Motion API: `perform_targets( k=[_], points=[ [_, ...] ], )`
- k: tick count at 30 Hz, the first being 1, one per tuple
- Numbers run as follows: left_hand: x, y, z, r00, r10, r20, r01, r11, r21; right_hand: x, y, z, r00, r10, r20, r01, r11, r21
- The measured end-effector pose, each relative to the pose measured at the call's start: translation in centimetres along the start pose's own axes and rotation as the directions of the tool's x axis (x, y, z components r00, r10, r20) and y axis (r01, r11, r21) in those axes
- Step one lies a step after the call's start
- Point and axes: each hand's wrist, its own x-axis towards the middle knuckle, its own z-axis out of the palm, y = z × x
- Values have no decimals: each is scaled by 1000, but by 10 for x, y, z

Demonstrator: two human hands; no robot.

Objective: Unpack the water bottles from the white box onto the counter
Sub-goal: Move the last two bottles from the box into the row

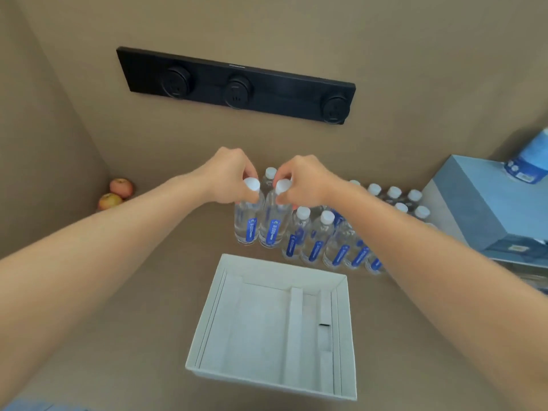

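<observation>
The white box [204,318] sits on the tan counter [133,307] near me, with no bottles inside it. My left hand [229,175] grips the neck of a clear water bottle [247,223] with a white cap and blue label. Beside it, my right hand [302,179] grips the neck of a second water bottle [272,225]. Both bottles stand upright, side by side, just beyond the box. A group of several more bottles [329,241] stands to their right, partly hidden by my right forearm.
Two apples [117,192] lie in the far left corner. A black outlet strip [237,84] is mounted on the back wall. A blue-grey box [486,206] stands at the right with a blue packet [530,160] on top.
</observation>
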Motion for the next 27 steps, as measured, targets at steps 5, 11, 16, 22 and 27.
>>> perform_targets(
  k=[5, 11, 16, 22, 27],
  points=[
    [38, -33, 49, 994, -55, 91, 56, 998, -9, 44, 40, 51, 993, 9, 118, -9, 1000, 5],
    [57, -56, 96, 978, -110, 177, 121, 991, -52, 62, 73, 94, 985, 16, 173, -20, 1000, 21],
    [69, -65, 101, 973, -114, 199, 133, 988, -84, 72, 77, 100, 981, 2, 192, 6, 999, -41],
    [74, -62, 98, 951, -98, 295, 85, 995, 54, 71, 58, 94, 971, 28, 238, 17, 983, -183],
    [57, -60, 78, 956, -109, 271, 69, 986, 155, 49, 41, 72, 980, 54, 192, -13, 978, -207]
  ],
)
